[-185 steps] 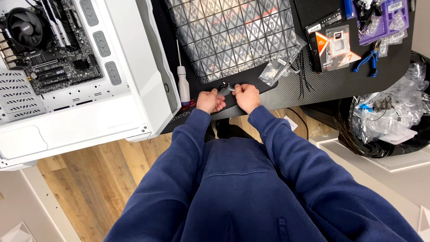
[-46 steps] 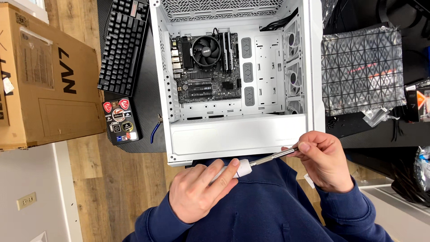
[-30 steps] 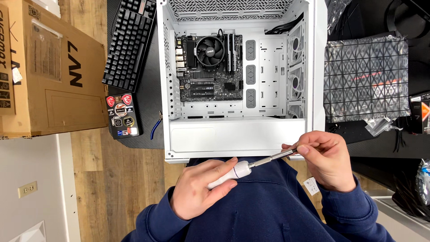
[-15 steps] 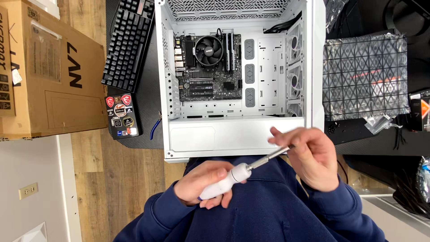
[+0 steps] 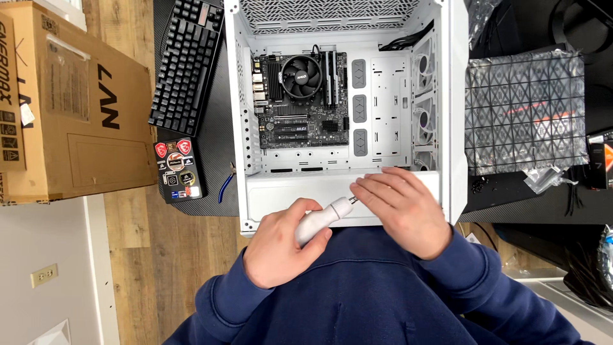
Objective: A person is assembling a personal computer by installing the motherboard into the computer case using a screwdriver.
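Screwdriver held between both hands before the white computer case.

The white-handled screwdriver lies just below the computer case, at 6 o'clock. The left hand wraps closed around its handle; the right hand, at 3 o'clock, covers the shaft, fingers loosely curled.

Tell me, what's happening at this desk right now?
A person in a blue sweatshirt is working over an open white computer case lying on its side, with the motherboard and its round cooler fan exposed. The left hand grips the white handle of a screwdriver, while the right hand covers its shaft near the case's lower panel. A black keyboard and a cardboard box sit to the left, and a patterned mesh panel lies to the right.
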